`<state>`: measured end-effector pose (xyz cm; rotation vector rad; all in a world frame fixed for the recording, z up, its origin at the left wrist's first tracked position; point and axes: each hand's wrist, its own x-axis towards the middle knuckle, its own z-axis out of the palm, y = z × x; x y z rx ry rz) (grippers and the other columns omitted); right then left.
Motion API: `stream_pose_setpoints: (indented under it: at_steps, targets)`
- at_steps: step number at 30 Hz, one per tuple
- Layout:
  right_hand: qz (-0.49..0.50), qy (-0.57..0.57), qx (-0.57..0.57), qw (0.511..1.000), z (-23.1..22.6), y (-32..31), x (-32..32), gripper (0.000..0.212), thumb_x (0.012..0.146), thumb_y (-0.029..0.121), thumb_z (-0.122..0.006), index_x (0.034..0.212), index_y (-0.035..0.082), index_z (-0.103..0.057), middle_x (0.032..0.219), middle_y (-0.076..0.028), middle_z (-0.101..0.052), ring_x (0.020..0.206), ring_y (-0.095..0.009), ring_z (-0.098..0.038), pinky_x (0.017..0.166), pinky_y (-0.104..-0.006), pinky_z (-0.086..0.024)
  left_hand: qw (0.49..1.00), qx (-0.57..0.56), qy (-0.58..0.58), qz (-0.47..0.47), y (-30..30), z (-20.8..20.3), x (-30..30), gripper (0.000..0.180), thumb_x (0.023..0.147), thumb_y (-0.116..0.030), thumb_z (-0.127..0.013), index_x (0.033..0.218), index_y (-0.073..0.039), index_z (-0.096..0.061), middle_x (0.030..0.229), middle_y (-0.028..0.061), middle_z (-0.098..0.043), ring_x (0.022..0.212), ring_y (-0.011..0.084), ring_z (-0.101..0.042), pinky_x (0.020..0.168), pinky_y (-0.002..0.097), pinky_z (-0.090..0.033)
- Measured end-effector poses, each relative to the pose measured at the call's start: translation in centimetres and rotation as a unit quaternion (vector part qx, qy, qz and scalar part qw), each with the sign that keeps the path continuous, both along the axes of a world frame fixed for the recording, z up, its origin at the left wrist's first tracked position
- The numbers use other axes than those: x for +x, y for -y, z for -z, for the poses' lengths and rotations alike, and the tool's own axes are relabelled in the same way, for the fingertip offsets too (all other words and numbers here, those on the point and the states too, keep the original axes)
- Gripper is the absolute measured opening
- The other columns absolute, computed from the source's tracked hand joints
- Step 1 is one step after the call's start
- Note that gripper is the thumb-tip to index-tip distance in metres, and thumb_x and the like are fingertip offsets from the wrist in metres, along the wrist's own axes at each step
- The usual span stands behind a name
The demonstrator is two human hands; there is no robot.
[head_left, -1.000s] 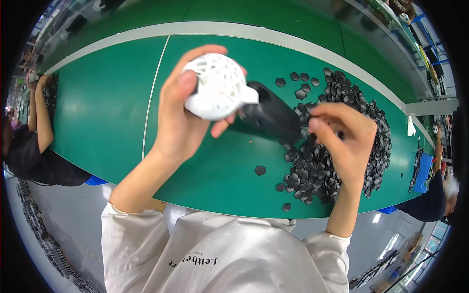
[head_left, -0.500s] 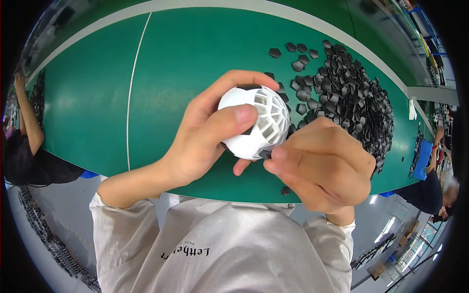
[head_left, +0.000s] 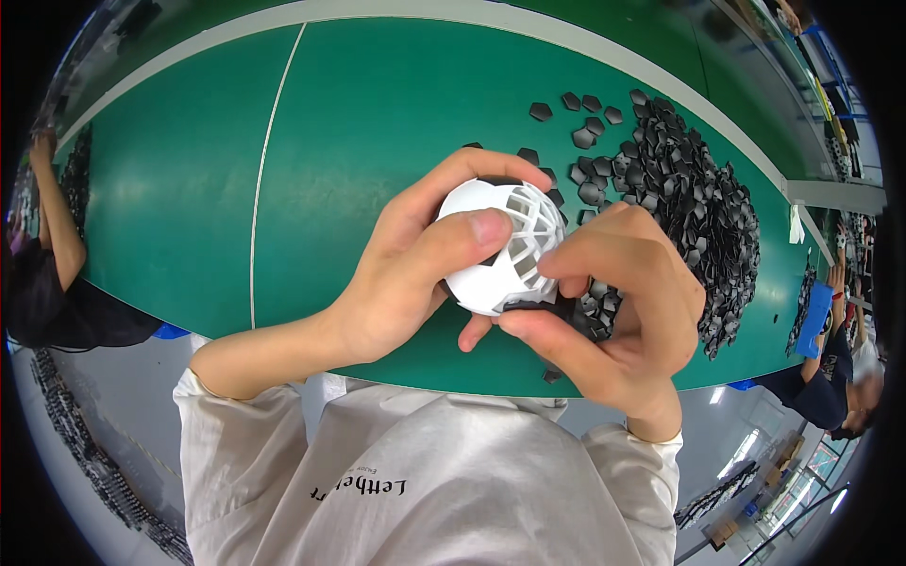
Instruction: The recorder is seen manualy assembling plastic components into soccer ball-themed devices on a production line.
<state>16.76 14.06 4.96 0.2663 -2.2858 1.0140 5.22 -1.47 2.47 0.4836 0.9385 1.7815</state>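
My left hand (head_left: 401,250) is wrapped round a white plastic ball (head_left: 477,285), its thumb lying across the front. Open lattice (head_left: 530,231) covers the ball's right side, and black patches show at its top and beneath my thumb. Low on the right of the ball sits a black pentagon piece (head_left: 530,305), partly hidden by my fingers. My right hand (head_left: 628,302) is closed there, its thumb at the piece's lower edge and its index fingertip on the lattice. Whether the piece is fully seated cannot be made out.
A large heap of black pentagon pieces (head_left: 703,226) lies on the green table (head_left: 330,123) to the right, with several loose ones (head_left: 541,111) beside it. A person's arm (head_left: 62,222) is at the far left. Another person works beyond a blue bin (head_left: 813,321) at the far right.
My right thumb and index finger have moved apart from a tight pinch on the black piece. More of the piece now shows against the ball. Ball and hands sit slightly further right and lower.
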Motion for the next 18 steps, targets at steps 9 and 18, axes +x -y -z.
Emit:
stream_pose_setpoints:
  at_steps: [9, 18]
  targets:
    - [-0.006, 0.029, -0.067, 0.997, 0.2, -0.4, -0.1, 0.057, 0.058, 0.023, -0.100, 0.095, 0.003, -0.062, 0.081, -0.007, -0.063, 0.066, -0.018, -0.056, 0.062, -0.0310, -0.044, 0.993, 0.034, -0.112, -0.036, 0.8, -0.3, -0.2, 0.052, 0.094, -0.026, -0.063, 0.137, 0.000, -0.049, 0.113, 0.0131, -0.066, 0.081, 0.0137, -0.066, 0.051, 0.0245, -0.052]
    - [0.020, -0.048, 0.098, 0.994, -1.8, 0.3, 0.6, 0.074, 0.050, 0.033, -0.100, 0.103, -0.005, -0.066, 0.091, -0.015, -0.066, 0.076, -0.027, -0.066, 0.059, -0.0367, -0.053, 0.904, 0.159, -0.395, -0.024, 0.5, 0.4, -1.1, 0.077, 0.085, -0.048, -0.076, 0.129, 0.008, -0.048, 0.113, 0.0264, -0.061, 0.098, 0.0268, -0.064, 0.083, 0.0373, -0.054]
